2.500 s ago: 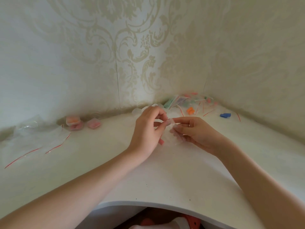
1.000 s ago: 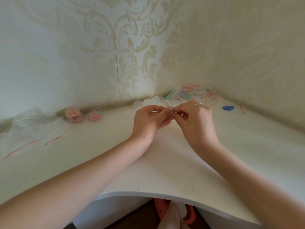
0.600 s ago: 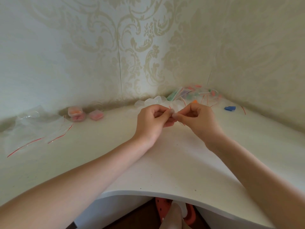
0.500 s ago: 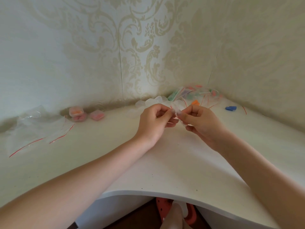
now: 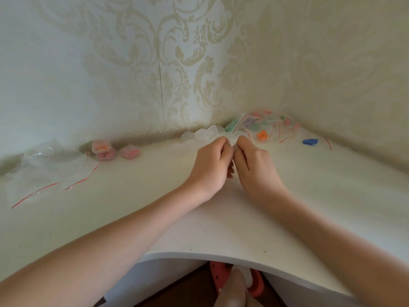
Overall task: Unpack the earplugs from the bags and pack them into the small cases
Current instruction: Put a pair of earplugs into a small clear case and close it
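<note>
The near half of the desk (image 5: pixel 155 218) lies bare on both sides of the forearms, open to a hand from the front edge. Along the back wall stand obstacles: flat bags (image 5: pixel 51 173) at far left, filled cases (image 5: pixel 106 150) beside them, clear cases (image 5: pixel 205 134) mid-wall, and a bag heap (image 5: pixel 261 126) in the corner, with a blue piece (image 5: pixel 310 141) lying alone right of it.

A white corner desk (image 5: pixel 124 218) carries empty bags (image 5: pixel 51 173), filled cases (image 5: pixel 104 149), seemingly clear cases (image 5: pixel 205 134) and bagged earplugs (image 5: pixel 265 126)
</note>
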The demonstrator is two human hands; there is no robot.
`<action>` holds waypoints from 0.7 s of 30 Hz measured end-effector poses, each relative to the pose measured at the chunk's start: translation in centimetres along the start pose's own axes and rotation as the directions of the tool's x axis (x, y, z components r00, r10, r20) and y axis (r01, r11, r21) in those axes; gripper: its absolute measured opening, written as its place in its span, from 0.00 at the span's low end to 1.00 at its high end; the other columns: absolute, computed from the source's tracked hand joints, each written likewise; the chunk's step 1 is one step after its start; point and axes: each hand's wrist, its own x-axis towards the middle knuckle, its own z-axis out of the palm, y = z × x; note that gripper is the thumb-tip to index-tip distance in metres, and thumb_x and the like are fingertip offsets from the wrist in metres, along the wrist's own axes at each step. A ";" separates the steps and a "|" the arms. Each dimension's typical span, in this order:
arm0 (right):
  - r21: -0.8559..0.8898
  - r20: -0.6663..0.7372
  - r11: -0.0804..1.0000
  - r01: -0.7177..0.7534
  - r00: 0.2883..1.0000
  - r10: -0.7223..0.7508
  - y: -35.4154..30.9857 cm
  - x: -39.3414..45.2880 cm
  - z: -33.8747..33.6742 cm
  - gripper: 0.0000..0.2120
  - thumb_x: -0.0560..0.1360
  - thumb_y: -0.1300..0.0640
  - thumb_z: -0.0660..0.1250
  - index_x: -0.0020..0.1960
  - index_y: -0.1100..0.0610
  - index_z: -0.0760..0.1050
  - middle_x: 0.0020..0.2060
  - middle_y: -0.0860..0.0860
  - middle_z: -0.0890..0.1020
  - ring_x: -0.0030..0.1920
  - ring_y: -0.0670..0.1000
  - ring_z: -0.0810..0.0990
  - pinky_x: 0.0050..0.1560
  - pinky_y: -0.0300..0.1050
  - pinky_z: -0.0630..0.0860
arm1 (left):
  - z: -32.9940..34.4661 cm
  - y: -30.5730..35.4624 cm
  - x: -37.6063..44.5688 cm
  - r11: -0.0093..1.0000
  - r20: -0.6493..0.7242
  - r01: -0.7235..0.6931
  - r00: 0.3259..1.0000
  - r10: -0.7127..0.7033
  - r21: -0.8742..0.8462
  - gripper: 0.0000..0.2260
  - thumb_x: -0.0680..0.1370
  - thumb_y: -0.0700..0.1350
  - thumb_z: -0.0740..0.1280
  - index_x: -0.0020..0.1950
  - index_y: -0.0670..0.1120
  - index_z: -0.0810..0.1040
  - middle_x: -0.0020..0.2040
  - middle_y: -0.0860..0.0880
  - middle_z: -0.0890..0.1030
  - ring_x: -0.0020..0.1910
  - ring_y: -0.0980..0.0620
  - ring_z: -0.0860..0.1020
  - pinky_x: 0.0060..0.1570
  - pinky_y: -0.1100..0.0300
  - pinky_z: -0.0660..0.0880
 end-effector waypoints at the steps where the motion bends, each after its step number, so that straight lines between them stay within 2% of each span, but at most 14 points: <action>1: -0.003 -0.013 1.000 -0.013 1.000 0.013 0.0 0.0 0.1 0.16 0.79 0.64 0.54 0.34 0.52 0.59 0.24 0.43 0.69 0.28 0.40 0.70 0.27 0.32 0.63 | 0.0 0.0 0.1 1.000 -0.001 -0.001 1.000 0.001 0.000 0.12 0.81 0.38 0.56 0.36 0.41 0.67 0.31 0.45 0.73 0.27 0.54 0.72 0.29 0.62 0.74; 7: 0.001 -0.059 0.999 -0.054 0.997 0.054 -0.1 0.1 0.1 0.17 0.79 0.64 0.54 0.33 0.53 0.58 0.22 0.43 0.66 0.26 0.40 0.69 0.26 0.32 0.62 | -0.2 0.0 0.4 0.999 0.030 0.022 0.999 -0.023 0.034 0.12 0.80 0.39 0.56 0.37 0.41 0.68 0.32 0.45 0.73 0.28 0.53 0.73 0.29 0.63 0.75; 11: 0.000 -0.124 0.992 -0.127 0.984 0.126 0.6 0.9 -0.2 0.14 0.79 0.62 0.54 0.35 0.56 0.58 0.27 0.46 0.64 0.27 0.45 0.62 0.27 0.39 0.58 | -0.5 -0.1 0.4 0.989 0.070 -0.011 0.998 0.001 0.147 0.13 0.80 0.39 0.56 0.34 0.43 0.64 0.32 0.44 0.75 0.29 0.51 0.73 0.30 0.62 0.72; 14: 0.056 -0.145 0.984 -0.172 0.973 0.178 1.6 1.5 -1.0 0.13 0.79 0.61 0.55 0.36 0.58 0.59 0.29 0.49 0.63 0.29 0.46 0.58 0.28 0.40 0.55 | -0.3 -0.2 0.0 0.982 0.117 -0.031 0.993 0.008 0.188 0.12 0.80 0.39 0.56 0.35 0.42 0.65 0.33 0.42 0.76 0.28 0.49 0.73 0.31 0.56 0.72; 16: 0.061 -0.079 0.991 -0.121 0.989 0.126 2.2 1.4 -1.6 0.12 0.79 0.60 0.57 0.38 0.60 0.61 0.29 0.52 0.65 0.29 0.48 0.61 0.30 0.43 0.60 | -0.3 -0.3 0.0 0.992 0.107 0.007 0.994 -0.020 0.125 0.13 0.81 0.40 0.55 0.37 0.39 0.67 0.33 0.41 0.75 0.28 0.48 0.73 0.31 0.53 0.73; 18: 0.018 -0.022 1.000 -0.022 1.000 0.023 2.6 1.4 -2.2 0.09 0.78 0.60 0.62 0.42 0.59 0.63 0.32 0.51 0.69 0.30 0.50 0.66 0.29 0.41 0.65 | -0.4 -0.3 0.1 0.997 0.065 0.025 0.997 -0.030 0.072 0.15 0.81 0.42 0.56 0.38 0.35 0.68 0.32 0.41 0.74 0.28 0.49 0.73 0.30 0.54 0.73; 20: -0.085 0.021 0.991 0.103 0.995 -0.102 2.6 1.6 -2.8 0.09 0.75 0.62 0.67 0.43 0.54 0.66 0.37 0.44 0.72 0.34 0.48 0.71 0.32 0.34 0.66 | -0.4 -0.4 0.2 0.997 0.040 0.007 0.999 -0.010 0.077 0.16 0.82 0.43 0.56 0.39 0.34 0.69 0.31 0.42 0.74 0.27 0.50 0.73 0.31 0.54 0.73; 21: -0.147 0.040 0.976 0.162 0.987 -0.158 2.5 1.7 -3.0 0.09 0.74 0.63 0.68 0.43 0.53 0.69 0.39 0.41 0.72 0.36 0.46 0.72 0.34 0.34 0.66 | -0.3 -0.4 0.2 0.996 0.036 -0.006 0.999 0.003 0.088 0.16 0.82 0.43 0.56 0.40 0.34 0.69 0.31 0.43 0.74 0.27 0.51 0.74 0.32 0.55 0.73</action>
